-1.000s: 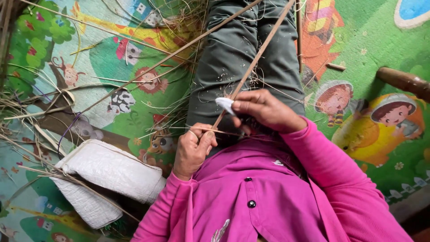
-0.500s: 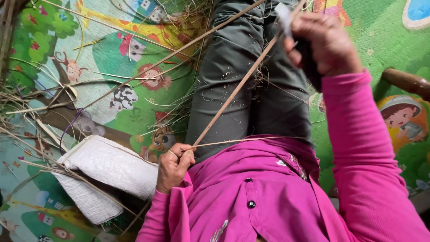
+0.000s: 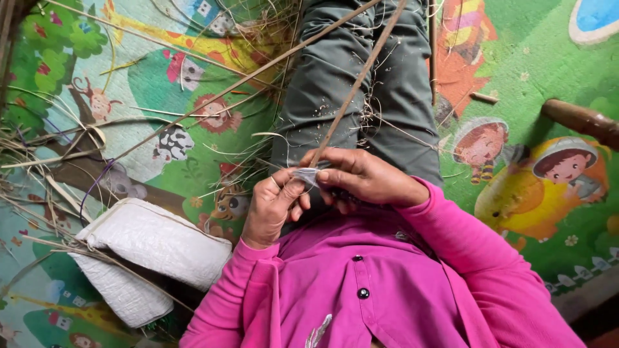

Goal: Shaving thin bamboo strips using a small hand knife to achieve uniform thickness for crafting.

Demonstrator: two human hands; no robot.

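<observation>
Head view: both hands meet just below the grey-trousered lap point(image 3: 361, 84). Left hand point(image 3: 274, 206) and right hand point(image 3: 364, 177) pinch a pale strip point(image 3: 307, 175) at the thin stick's point(image 3: 351, 90) lower end.

colourful cartoon play mat point(image 3: 541, 77) floor, white quilted cushion point(image 3: 155, 241), scattered straw point(image 3: 39, 142)

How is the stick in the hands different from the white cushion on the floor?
The stick is thin, long and brown; the cushion is thick, folded and white. The stick slants up across the legs, its end held at both hands; the cushion lies flat on the mat, untouched.
</observation>
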